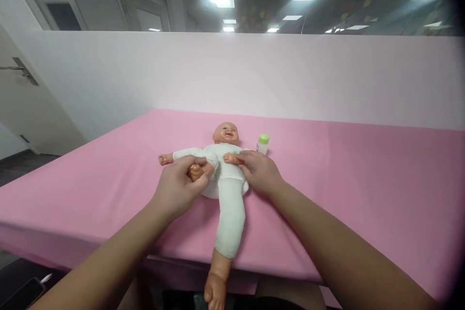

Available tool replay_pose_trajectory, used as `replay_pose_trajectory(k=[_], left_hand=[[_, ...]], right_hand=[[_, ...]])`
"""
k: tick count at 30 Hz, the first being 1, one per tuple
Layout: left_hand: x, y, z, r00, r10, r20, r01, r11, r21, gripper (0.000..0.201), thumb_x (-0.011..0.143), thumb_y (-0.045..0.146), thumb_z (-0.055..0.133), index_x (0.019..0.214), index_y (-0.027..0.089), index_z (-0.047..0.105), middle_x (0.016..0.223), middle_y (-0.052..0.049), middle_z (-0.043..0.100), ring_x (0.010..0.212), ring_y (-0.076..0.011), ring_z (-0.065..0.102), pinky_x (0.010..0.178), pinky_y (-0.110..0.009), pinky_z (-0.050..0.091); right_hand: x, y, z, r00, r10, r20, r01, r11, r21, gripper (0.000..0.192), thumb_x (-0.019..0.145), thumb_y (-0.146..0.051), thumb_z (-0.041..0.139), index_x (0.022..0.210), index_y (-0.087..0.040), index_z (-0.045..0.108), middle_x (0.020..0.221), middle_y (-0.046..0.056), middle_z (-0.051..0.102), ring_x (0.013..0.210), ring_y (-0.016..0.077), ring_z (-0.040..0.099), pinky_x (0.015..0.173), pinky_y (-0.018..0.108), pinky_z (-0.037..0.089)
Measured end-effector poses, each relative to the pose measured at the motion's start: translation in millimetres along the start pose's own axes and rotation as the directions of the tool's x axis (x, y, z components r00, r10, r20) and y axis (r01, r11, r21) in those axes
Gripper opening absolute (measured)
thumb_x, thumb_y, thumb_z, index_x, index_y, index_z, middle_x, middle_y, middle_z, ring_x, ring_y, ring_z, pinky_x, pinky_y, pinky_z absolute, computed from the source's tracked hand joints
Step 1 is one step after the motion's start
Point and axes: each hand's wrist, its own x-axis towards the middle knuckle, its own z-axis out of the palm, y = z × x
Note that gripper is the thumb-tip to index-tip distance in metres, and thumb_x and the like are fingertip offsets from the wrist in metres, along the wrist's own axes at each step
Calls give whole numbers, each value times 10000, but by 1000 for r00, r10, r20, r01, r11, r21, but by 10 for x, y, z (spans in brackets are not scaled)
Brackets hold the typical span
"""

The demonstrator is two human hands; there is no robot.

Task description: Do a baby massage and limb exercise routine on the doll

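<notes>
A baby doll with a white cloth body lies face up on a pink-covered table, its head toward the wall. My left hand is closed around one of the doll's feet, with that leg bent up toward the belly. My right hand grips the doll's forearm, whose small hand rests over the chest. The other doll arm stretches out to the left. The other leg lies straight, its foot hanging past the table's front edge.
A small bottle with a green cap stands just beyond my right hand. Behind the table rises a white wall with dark glass above it. A door is at the left. A dark phone-like object lies at the lower left.
</notes>
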Motion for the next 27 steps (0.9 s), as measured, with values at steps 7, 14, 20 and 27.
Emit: replay_pose_trajectory(k=[7,14,20,27], left_hand=[[174,-21,258,998,-22,56,21,999,26,257,846,417,701,1015,240,778,833,2,770,780,-210,711,674,-300,537],[169,12,317,997,29,67,-36,994,106,232,830,334,676,1021,243,770,891,-15,782,820,-237,720,699,-335,523],[40,12,320,997,60,52,-66,992,108,283,833,317,664,1090,239,755,988,-39,782,904,-261,732,787,-375,552],[-369,5,37,996,9,-87,-12,999,-41,301,882,377,695,1156,261,739,1131,-33,772,999,-236,731,867,-348,585]], right_hand=[[17,49,29,995,-98,19,98,995,-7,436,966,-98,604,1252,-388,761,1274,-27,734,1175,215,656,967,352,542],[37,20,47,995,-92,40,94,994,-53,262,992,-189,638,1195,-296,763,1230,29,744,1155,256,645,989,385,509],[21,22,21,998,55,15,-55,999,3,251,1013,-264,601,1234,-305,714,1159,32,764,1068,251,679,899,367,519],[-30,537,-155,926,317,-205,-265,933,244,501,899,-308,672,1395,-292,600,1206,47,751,1057,240,716,886,360,579]])
